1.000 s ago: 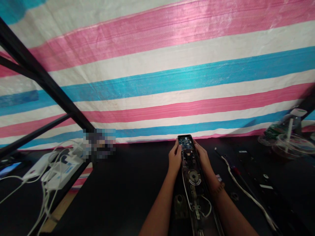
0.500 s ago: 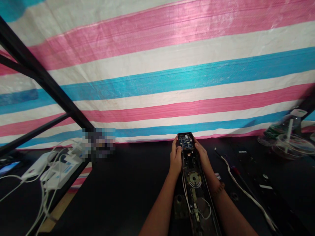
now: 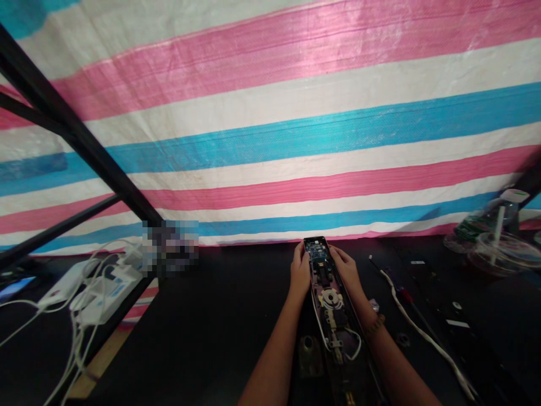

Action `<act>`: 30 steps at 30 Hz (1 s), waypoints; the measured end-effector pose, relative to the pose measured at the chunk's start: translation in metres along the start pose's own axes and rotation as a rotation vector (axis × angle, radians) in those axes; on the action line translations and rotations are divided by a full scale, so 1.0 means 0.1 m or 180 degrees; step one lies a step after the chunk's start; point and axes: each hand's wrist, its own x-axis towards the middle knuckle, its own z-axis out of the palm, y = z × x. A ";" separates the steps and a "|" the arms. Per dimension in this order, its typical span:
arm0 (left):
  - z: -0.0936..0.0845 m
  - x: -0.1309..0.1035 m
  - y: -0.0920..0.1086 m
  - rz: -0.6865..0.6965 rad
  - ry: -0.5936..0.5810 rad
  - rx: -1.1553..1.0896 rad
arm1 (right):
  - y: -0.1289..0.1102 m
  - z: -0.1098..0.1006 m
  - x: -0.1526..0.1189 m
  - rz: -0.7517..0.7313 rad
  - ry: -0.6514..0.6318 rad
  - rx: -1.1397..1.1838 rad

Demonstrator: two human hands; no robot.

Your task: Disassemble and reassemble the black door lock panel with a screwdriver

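Observation:
A long black electronic door lock panel (image 3: pixel 331 299) lies open-side up in front of me, its inner parts showing. At its far end is a blue circuit board (image 3: pixel 318 249). My left hand (image 3: pixel 300 269) grips the far left edge, thumb on top near the board. On the opposite edge, my right hand (image 3: pixel 344 265) is closed round the panel's side. A thin white wire (image 3: pixel 355 345) loops over the metal mechanism at the near end. Both hands' fingertips under the panel are hidden.
Right of my arm lie a white cable (image 3: pixel 416 327), a screwdriver (image 3: pixel 408 298) and a long dark panel (image 3: pixel 452 316). A plastic cup (image 3: pixel 499 256) stands farther right. A small metal part (image 3: pixel 310 355) sits left of the lock panel. White power strips (image 3: pixel 107 290) are at left.
The far end of the lock panel has dropped a little and the panel lies flatter. Both hands have moved down with it and keep their hold.

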 end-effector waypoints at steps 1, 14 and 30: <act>0.00 0.00 -0.01 0.0001 -0.0005 0.0011 | 0.00 0.00 0.00 -0.0003 0.0005 0.0002; -0.03 0.05 -0.12 -0.0123 0.0029 0.0248 | 0.02 0.01 0.03 0.0109 -0.0007 0.0004; -0.02 0.03 -0.10 0.0010 0.0127 0.0099 | 0.08 -0.02 0.07 0.0045 -0.0020 -0.0139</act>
